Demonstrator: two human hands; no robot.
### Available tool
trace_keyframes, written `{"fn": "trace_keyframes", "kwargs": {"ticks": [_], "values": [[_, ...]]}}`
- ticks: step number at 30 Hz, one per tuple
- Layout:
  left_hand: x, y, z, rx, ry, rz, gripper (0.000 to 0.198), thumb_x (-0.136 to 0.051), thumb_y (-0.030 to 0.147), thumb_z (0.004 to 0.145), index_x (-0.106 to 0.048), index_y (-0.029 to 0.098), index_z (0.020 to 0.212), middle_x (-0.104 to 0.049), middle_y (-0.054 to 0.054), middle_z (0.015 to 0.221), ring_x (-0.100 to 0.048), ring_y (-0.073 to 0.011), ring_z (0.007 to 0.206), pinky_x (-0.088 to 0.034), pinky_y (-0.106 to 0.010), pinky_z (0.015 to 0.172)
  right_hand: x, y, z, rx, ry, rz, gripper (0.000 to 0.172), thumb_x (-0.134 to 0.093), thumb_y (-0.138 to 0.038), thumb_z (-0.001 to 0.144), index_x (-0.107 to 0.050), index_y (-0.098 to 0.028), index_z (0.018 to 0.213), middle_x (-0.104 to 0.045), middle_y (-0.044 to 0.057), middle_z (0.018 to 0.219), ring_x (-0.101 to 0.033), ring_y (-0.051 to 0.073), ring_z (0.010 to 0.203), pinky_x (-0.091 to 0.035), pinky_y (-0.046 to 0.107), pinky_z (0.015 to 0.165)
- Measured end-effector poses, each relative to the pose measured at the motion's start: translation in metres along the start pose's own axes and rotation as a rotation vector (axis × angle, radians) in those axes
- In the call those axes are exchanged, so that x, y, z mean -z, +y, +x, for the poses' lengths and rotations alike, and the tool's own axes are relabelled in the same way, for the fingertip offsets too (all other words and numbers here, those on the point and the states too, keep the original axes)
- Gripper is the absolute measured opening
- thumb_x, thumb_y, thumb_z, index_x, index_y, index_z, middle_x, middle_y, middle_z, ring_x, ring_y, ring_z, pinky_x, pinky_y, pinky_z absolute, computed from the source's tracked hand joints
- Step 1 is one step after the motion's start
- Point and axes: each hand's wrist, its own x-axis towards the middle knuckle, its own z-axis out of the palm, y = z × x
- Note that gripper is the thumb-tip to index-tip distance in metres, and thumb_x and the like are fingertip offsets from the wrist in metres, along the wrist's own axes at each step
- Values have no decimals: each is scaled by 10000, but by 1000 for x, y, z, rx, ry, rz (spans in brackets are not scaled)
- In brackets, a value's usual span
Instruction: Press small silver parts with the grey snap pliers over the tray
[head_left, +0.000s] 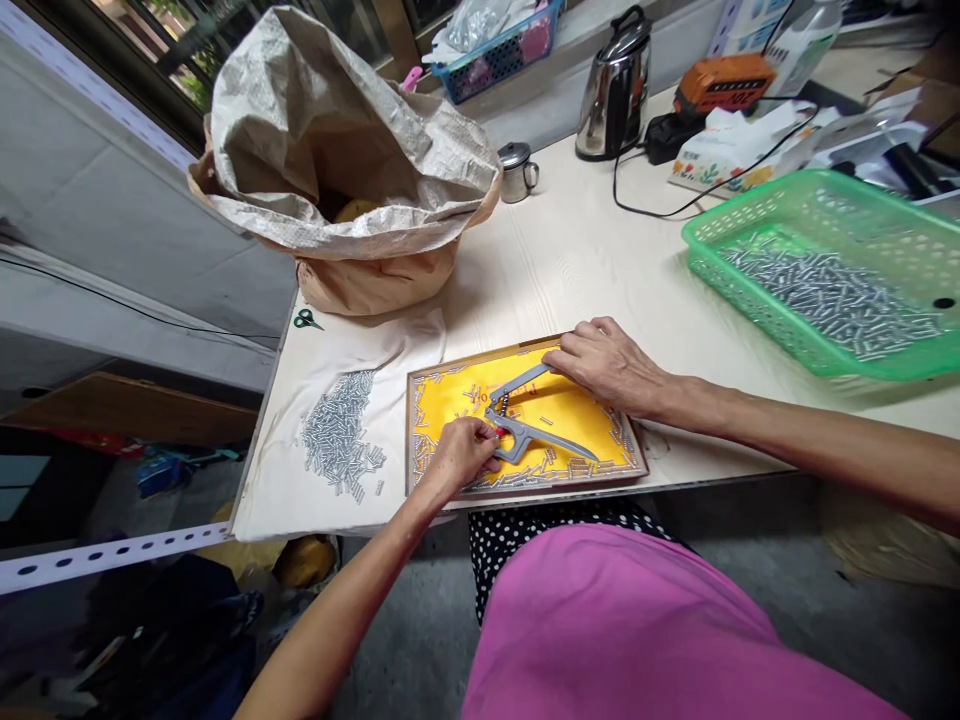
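Observation:
A grey two-handled tool that looks like pruning shears lies spread over a shallow tray lined with yellow. A dark coil spring shows between its handles. My right hand is closed on the end of the upper handle, at the tray's far edge. With fingers pinched, my left hand grips the tool beside a small red part; its fingertips partly hide what they hold. Small metal springs are strewn along the tray's sides and around the tool.
Left of the tray, a heap of small springs lies on a pale cloth, near green-handled scissors. Behind stands a large open woven sack. A green basket of metal pieces, a lidded cup and a kettle stand farther off.

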Motion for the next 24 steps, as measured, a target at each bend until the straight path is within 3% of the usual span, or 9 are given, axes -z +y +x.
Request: {"fn": "trace_keyframes", "kwargs": {"ticks": [11,18,24], "values": [[-1,-4,2,85,-35,-128,134,-604,117,836,-610,150,707,-631,23,467,-653,-125,472,-530,-213,527,-10,2,0,36,130,58,287,-402,-289,1020,-669,-191,982,-613,54,801,-397,206,829,-269,351,786],[7,-2,-4,-10,-62,-35,104,-614,142,825,-599,163,724,-657,26,524,-693,-141,536,-501,-190,529,-11,1,-5,31,86,55,319,-356,-280,1032,-660,-198,983,-619,48,796,-398,201,821,-261,363,808],[10,-6,-9,-15,-89,17,82,-607,164,821,-604,163,740,-661,31,557,-707,-150,552,-461,-184,524,-9,-11,-6,-58,-70,105,324,-349,-313,1022,-653,-209,979,-627,66,848,-427,224,870,-245,383,811]]}}
